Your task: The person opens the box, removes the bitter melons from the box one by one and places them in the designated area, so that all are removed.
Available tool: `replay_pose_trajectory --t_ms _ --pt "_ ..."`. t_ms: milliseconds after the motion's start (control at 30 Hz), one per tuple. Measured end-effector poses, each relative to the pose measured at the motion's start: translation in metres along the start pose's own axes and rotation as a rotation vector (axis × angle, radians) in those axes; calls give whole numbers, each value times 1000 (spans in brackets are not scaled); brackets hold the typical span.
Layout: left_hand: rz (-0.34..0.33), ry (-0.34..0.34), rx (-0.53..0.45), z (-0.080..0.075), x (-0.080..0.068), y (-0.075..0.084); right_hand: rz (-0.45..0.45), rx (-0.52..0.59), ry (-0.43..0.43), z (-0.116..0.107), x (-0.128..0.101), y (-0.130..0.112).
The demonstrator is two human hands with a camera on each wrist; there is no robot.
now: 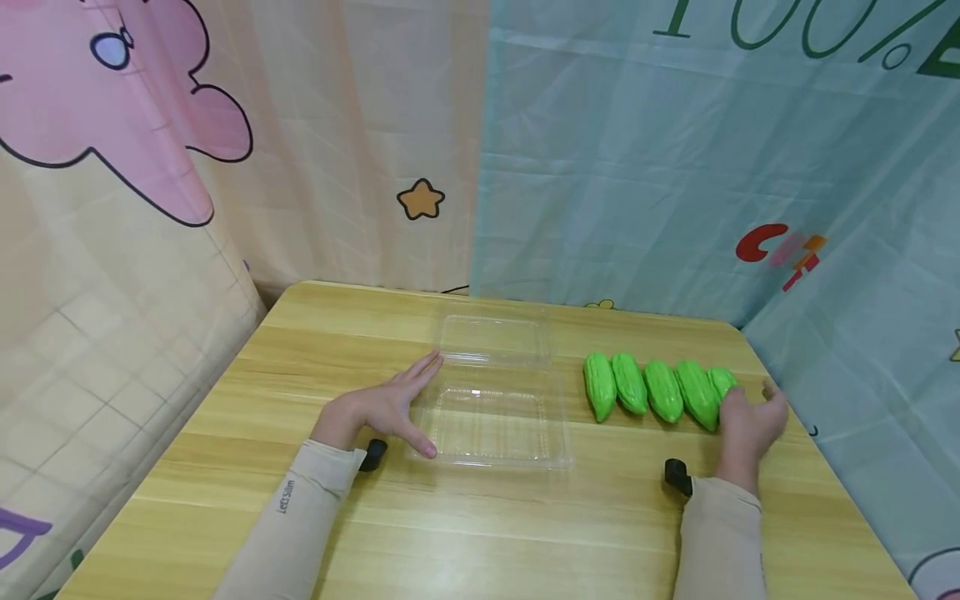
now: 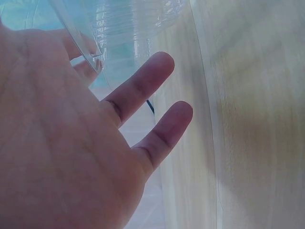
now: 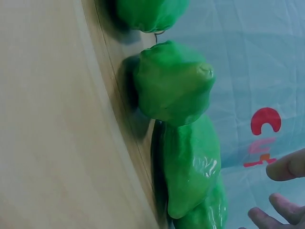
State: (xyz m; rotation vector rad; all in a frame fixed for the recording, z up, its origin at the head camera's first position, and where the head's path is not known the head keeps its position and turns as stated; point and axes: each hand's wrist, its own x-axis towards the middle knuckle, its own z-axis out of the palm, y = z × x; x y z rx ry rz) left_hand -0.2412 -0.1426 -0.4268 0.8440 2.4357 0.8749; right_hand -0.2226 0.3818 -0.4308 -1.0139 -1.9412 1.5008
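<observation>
A transparent plastic clamshell box (image 1: 491, 461) lies unfolded on the table, its lid (image 1: 493, 321) toward the back. My left hand (image 1: 386, 406) is spread along the box's left side, thumb by the near corner and fingertips by the hinge. The left wrist view shows straight fingers (image 2: 143, 86), with the plastic edge passing by the upper ones. To the right, several glossy green ridged toy vegetables (image 1: 663, 392), resembling bitter melons, form a side-by-side row. Beside the rightmost one (image 1: 722, 381) is my right hand (image 1: 752, 421), partly covering it. Its fingers (image 3: 288, 166) look apart in the right wrist view.
The wooden table (image 1: 525, 533) has its right edge just beyond my right hand. Printed curtains (image 1: 600, 167) hang behind and on both sides. Black straps (image 1: 677, 477) sit at both wrists.
</observation>
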Motion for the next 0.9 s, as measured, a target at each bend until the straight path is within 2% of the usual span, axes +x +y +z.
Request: replay_pose_trajectory --t_ms 200,433,633,767,900 --pt "7 -2 3 0 1 -1 -21 103 26 1 -3 -7" --pt "28 -4 -2 -1 2 0 -126 182 84 8 -10 -20" --pt "41 0 -1 -1 2 1 -364 124 109 24 -30 -37" --pt "38 -2 -4 -1 1 2 -551 116 85 36 -43 -44" --pt "27 4 25 -2 2 3 -709 96 11 50 -55 -48"
